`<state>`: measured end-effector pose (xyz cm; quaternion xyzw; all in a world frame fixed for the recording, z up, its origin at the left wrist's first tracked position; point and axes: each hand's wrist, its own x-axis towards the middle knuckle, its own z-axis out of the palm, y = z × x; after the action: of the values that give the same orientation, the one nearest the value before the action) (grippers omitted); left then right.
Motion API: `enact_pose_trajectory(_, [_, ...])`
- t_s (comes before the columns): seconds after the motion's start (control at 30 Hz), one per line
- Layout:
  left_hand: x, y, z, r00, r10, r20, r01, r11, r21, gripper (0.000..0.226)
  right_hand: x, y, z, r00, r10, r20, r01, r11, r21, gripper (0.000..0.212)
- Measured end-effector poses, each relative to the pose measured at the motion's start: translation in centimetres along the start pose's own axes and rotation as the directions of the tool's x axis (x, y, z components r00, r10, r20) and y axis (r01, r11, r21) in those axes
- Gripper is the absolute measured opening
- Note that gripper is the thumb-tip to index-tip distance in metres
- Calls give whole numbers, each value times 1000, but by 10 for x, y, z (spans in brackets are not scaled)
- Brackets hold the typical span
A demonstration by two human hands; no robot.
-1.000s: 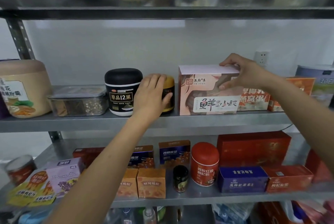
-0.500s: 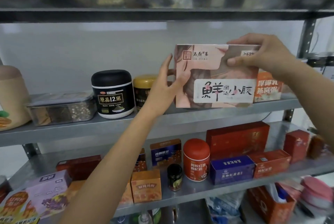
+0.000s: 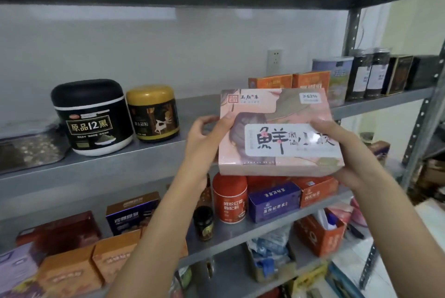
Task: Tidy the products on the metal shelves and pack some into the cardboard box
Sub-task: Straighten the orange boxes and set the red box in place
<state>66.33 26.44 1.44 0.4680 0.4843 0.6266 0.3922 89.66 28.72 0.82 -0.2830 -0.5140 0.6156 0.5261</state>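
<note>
Both forearms reach up and forward; the left hand (image 3: 204,138) grips the left edge of the pink box (image 3: 277,114), thumb on its front, fingers behind; the right hand (image 3: 346,153) cups its lower right corner, thumb across the label. The flat, glossy carton sits between both sets of fingers, before the grey metal shelf (image 3: 154,160); left of the left fingers stand a rounded black jar (image 3: 91,117) and a gold-lidded jar (image 3: 153,112).

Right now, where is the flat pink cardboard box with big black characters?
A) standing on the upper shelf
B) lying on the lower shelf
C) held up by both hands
C: the left hand and right hand grip opposite ends of the pink cardboard box.
</note>
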Motion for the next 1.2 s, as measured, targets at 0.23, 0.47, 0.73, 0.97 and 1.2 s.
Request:
enact_pose_trajectory(0.23, [-34,-33,-1,975,-175,139,164,982,89,61,-25,49,-24,996,-77,-45,77,997,-5,91])
enact_pose_trajectory(0.47, [-62,-66,-5,948,-260,183,247,964,94,79,-48,88,-31,995,-39,-92,39,999,-6,85])
enact_pose_trajectory(0.73, [-69,-88,-16,946,-309,95,296,947,125,85,-55,113,-27,986,37,-162,-40,999,-13,80])
enact_pose_trajectory(0.97, [-71,-113,-7,998,-58,-13,53,779,625,73,-66,122,-8,947,-36,-318,-16,987,-159,100])
enact_pose_trajectory(1.2, [-101,-134,32,895,-251,369,-54,759,649,123,-70,124,12,914,-132,-383,-29,922,-386,86])
